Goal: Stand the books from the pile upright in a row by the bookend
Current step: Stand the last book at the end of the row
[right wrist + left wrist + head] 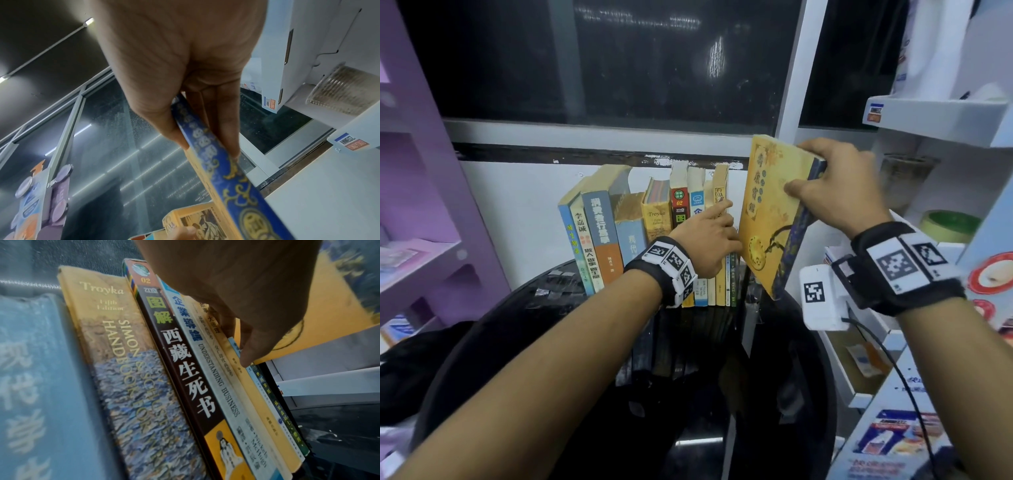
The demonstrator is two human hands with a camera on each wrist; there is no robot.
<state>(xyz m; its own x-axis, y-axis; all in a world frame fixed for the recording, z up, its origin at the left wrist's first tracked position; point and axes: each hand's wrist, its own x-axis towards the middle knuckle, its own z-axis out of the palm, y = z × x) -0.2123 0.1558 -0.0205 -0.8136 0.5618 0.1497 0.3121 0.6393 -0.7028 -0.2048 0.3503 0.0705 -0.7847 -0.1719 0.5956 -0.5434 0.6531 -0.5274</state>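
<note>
Glossy black bench (592, 359) nearest the camera, both forearms reaching over it, tagged wristbands on each.

Left hand (705, 236): fingers mostly straight, index pointing up along the row of books (654, 226), other fingertips (246, 360) pressing on the spines of the thin books at the row's right end. Not curled round anything.

Right hand (832, 192): pinching the yellow book (767, 212) near its top spine corner, thumb on the yellow front cover, fingers (224, 123) along the far side of the blue spine. Book is tilted, top leaning right, bottom corner low near the bench just beside the right end of the row. Can't tell if that corner touches the bench. Its lower left cover edge sits against the left hand.

Row stands on the bench against the white wall; left-end books lean right, the rest roughly upright. Troyka handbook (115, 353) mid-row, dark-spined 02 volume (185, 373) next to it.

Bookend: can't pick it out.

Behind: dark window (619, 58). Purple shelf unit (417, 192) left, white shelving (941, 113) right.
</note>
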